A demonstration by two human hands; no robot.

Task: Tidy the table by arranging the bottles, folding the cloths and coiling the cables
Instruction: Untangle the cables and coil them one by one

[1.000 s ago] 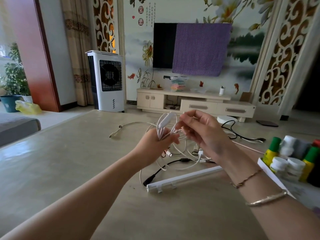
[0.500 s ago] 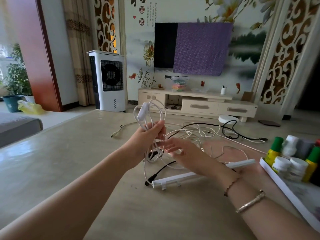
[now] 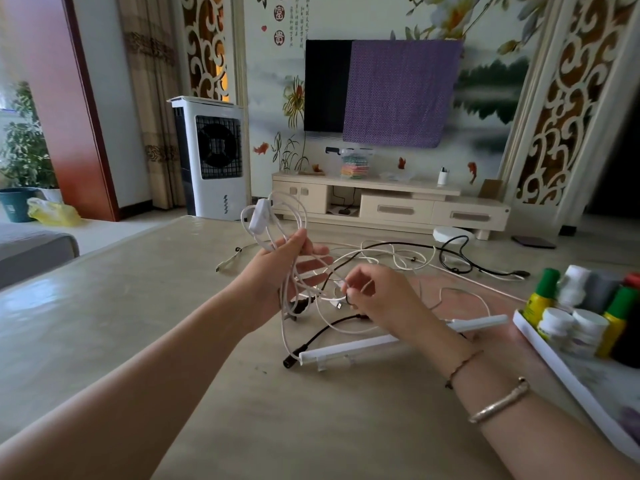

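- Left hand (image 3: 277, 271) grips looped white cable (image 3: 294, 216) (inline switch up top) above the table (image 3: 104, 323).
- Right hand (image 3: 377, 296) pinches a strand of it near its plug.

Your left hand (image 3: 277, 271) is raised above the middle of the table, thumb and curled forefinger pinching loops of cable while the other fingers stretch out straight toward the right. Your right hand (image 3: 377, 296) sits just beside it and a little lower — fingers curled, fingertips pinching a strand. Both forearms reach in from the near edge, and the right wrist wears two bracelets.
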